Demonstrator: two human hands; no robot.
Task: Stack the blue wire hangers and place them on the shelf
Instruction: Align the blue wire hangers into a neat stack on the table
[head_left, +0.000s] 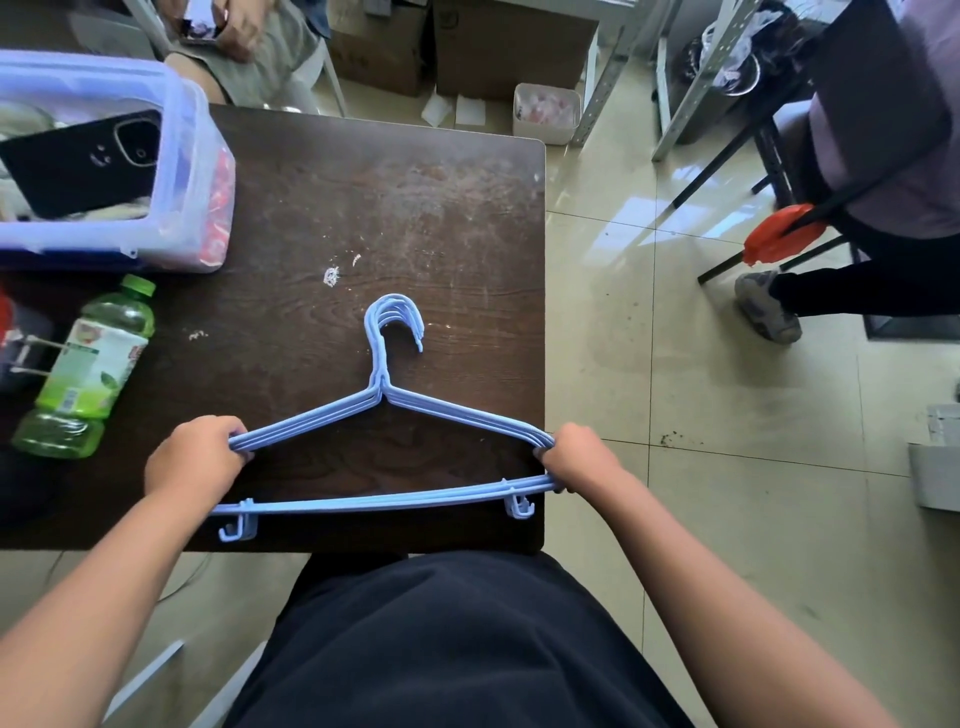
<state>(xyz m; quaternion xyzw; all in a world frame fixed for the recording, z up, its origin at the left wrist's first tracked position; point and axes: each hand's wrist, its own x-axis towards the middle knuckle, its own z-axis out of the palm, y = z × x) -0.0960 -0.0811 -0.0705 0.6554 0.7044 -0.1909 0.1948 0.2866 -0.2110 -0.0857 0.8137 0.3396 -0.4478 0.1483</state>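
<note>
No legible txt; green bottle label has print, too blurred to read.

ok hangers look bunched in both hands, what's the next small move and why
Probably lift the stack of blue hangers off the table. The left hand and right hand each grip an end, and the hooks are nested, so it looks ready to carry.

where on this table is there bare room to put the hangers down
Bare wood runs from the hangers up to the table's far edge, and right of the plastic box. A smaller patch lies between the green bottle and the hanger hooks. The left side is crowded: box, bottle. Both hands grip the hanger ends.
</note>
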